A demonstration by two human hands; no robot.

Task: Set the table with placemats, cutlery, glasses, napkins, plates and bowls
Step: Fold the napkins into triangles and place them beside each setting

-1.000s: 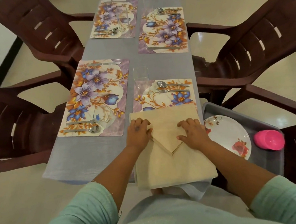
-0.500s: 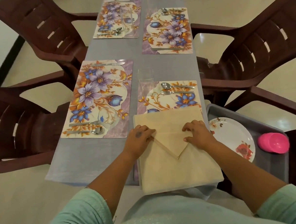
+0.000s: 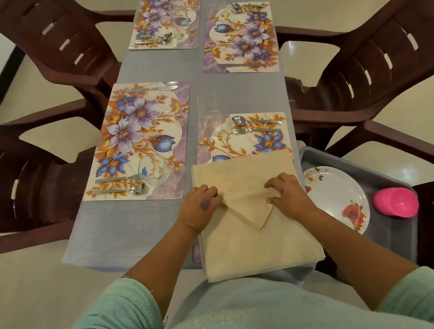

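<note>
You have the napkin [image 3: 257,241] laid over the near right placemat [image 3: 245,147] at the table [image 3: 128,237] edge, its near part overhanging toward you; likely so the cloth lies flat for folding. L hand [image 3: 201,209] pins the fold's left side, fingertips curled onto the cloth. R hand [image 3: 287,195] pinches the flap's right edge w/ thumb and fingers. Napkin: plain beige cloth, top folded down to a centre point. Plate [image 3: 339,197] waits in the tray [image 3: 395,231] beside it.
</note>
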